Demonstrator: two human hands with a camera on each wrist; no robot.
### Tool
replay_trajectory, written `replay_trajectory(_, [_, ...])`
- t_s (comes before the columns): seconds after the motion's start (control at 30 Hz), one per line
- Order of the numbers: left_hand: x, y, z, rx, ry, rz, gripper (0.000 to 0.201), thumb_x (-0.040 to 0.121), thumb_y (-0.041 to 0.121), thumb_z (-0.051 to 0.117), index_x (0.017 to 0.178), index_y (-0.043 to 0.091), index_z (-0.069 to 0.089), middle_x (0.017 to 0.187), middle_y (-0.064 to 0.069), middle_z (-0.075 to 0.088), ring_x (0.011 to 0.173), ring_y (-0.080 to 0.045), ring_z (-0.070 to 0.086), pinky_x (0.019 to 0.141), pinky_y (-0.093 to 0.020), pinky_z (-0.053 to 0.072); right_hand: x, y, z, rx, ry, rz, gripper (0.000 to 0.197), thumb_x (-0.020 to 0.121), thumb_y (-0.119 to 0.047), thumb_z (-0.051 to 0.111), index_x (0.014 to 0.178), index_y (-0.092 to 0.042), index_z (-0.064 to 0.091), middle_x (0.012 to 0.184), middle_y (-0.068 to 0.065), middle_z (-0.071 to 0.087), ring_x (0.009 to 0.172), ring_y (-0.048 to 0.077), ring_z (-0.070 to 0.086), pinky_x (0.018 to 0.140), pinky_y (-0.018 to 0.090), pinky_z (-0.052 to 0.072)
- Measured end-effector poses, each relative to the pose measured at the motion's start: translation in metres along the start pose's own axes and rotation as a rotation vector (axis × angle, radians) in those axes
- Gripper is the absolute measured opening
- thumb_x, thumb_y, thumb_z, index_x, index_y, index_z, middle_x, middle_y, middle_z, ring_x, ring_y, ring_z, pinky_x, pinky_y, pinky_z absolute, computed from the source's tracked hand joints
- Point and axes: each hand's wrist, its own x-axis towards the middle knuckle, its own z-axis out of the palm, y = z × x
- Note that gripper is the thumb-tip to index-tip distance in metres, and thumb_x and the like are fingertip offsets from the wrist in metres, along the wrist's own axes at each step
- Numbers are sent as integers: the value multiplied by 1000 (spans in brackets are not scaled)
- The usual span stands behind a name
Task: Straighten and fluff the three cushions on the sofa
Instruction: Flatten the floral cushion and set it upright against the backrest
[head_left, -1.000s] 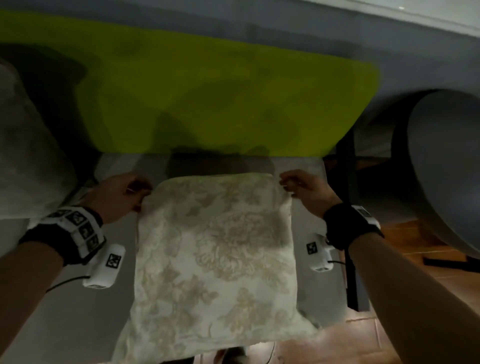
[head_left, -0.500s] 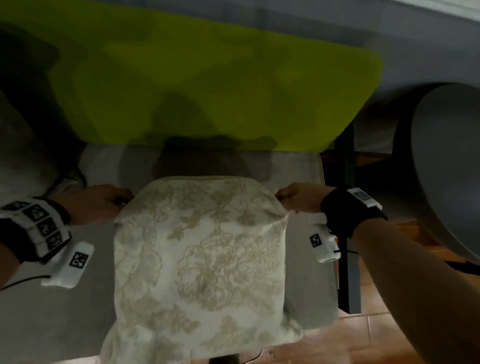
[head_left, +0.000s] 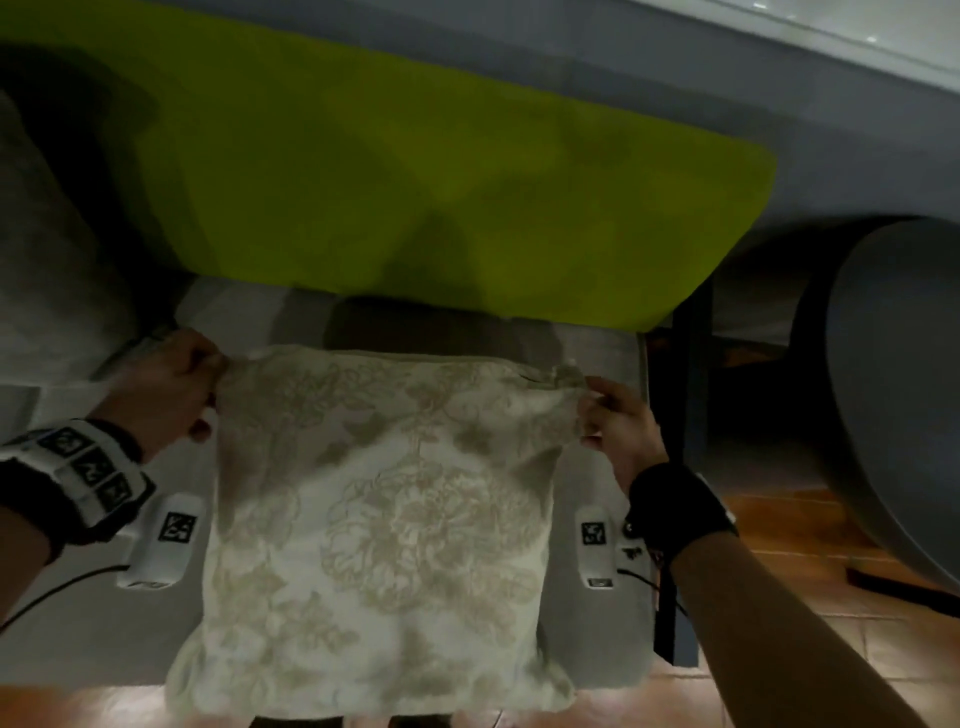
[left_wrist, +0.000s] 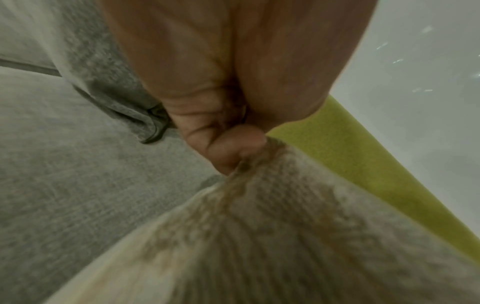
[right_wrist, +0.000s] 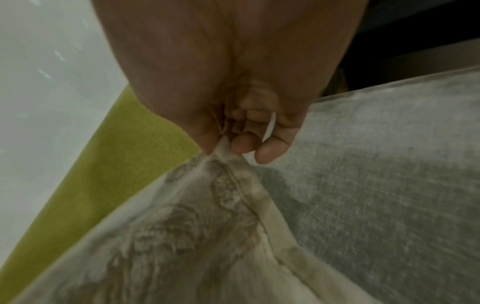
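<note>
A cream cushion (head_left: 384, 525) with a beige flower pattern lies flat on the grey sofa seat (head_left: 93, 623), its near edge hanging past the seat's front. My left hand (head_left: 171, 389) pinches its far left corner (left_wrist: 259, 162). My right hand (head_left: 613, 421) pinches its far right corner (right_wrist: 223, 152), and the top edge is pulled taut between them. A second pale cushion (head_left: 47, 270) leans at the far left, also seen as a grey cushion (left_wrist: 103, 67) in the left wrist view. No third cushion is in view.
A lime-green back cushion (head_left: 415, 182) runs behind the seat. The sofa's dark frame (head_left: 680, 467) ends the seat on the right. A big grey round object (head_left: 893, 405) stands right of it over a wooden floor (head_left: 779, 561).
Both hands pulled apart and stretched the cushion's far corners outward; the top edge went from rounded to straight and taut. The cushion stayed on the seat.
</note>
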Motion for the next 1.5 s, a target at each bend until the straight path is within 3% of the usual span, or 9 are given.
replay_trajectory(0.17, [-12, 17, -3, -264, -104, -117, 12, 98, 26, 52, 98, 20, 63, 97, -9, 59, 75, -22, 53, 65, -31, 40, 1, -20, -7, -30, -155, -1, 18, 98, -32, 66, 107, -21, 77, 103, 4, 78, 92, 16, 73, 71, 27, 59])
replay_trajectory(0.3, [-19, 19, -10, -81, -207, 67, 18, 96, 21, 65, 78, 20, 71, 58, 0, 62, 52, -15, 56, 43, -22, 42, 10, -27, -18, -115, -41, -155, 13, 94, -34, 71, 83, -28, 76, 86, 0, 75, 85, 16, 72, 75, 34, 60])
replay_trajectory(0.53, [-20, 23, -9, -342, 89, -122, 29, 100, 36, 49, 111, 11, 58, 92, -20, 65, 84, -41, 67, 68, -49, 61, 5, -14, -18, -88, 68, -158, 16, 99, -35, 64, 96, -21, 71, 92, 7, 71, 86, 23, 69, 73, 36, 63])
replay_trajectory(0.73, [-36, 22, -17, -362, -71, -94, 26, 91, 44, 67, 78, 21, 68, 68, -3, 67, 69, -22, 63, 57, -30, 57, -10, -17, -35, 33, -54, -199, 38, 69, -49, 79, 90, -18, 70, 79, -2, 74, 74, 12, 70, 62, 23, 60])
replay_trajectory(0.87, [-32, 18, -18, -434, 107, -96, 25, 99, 32, 59, 101, 9, 67, 94, -13, 69, 71, -22, 70, 71, -45, 63, -11, -24, -32, -284, 29, -280, 26, 91, -39, 72, 94, -14, 64, 91, 12, 70, 78, 13, 71, 61, 25, 56])
replay_trajectory(1.0, [-28, 16, -20, -153, 131, -49, 50, 91, 66, 50, 109, 23, 67, 107, -16, 71, 82, -31, 72, 83, -50, 59, -9, -37, -21, -864, 64, -402, 15, 102, -34, 56, 110, -22, 58, 109, 12, 64, 107, 40, 61, 77, 38, 43])
replay_trajectory(1.13, [-51, 30, -14, 360, 223, 434, 63, 97, 60, 37, 145, 20, 42, 151, -9, 43, 136, -33, 43, 111, -46, 36, -22, -38, -11, -1252, 82, -734, 58, 104, -48, 44, 155, -22, 36, 160, 11, 39, 145, 38, 36, 116, 57, 29])
replay_trajectory(1.27, [-76, 40, 15, 732, -147, 885, 73, 98, 68, 21, 159, 28, 14, 167, -2, 2, 152, -30, 14, 120, -48, 20, -56, -33, 26, -1306, -158, -1119, 67, 103, -62, 25, 158, -26, 27, 166, 8, 27, 152, 34, 23, 119, 63, 15])
replay_trajectory(1.5, [-52, 8, 51, 961, -475, 770, 77, 88, 83, 13, 149, 52, -22, 157, 7, -40, 144, -20, -39, 119, -57, -13, -18, 13, 70, -1267, -578, -996, 76, 100, -69, 20, 162, -36, -6, 172, 1, -10, 158, 28, -13, 125, 60, 5])
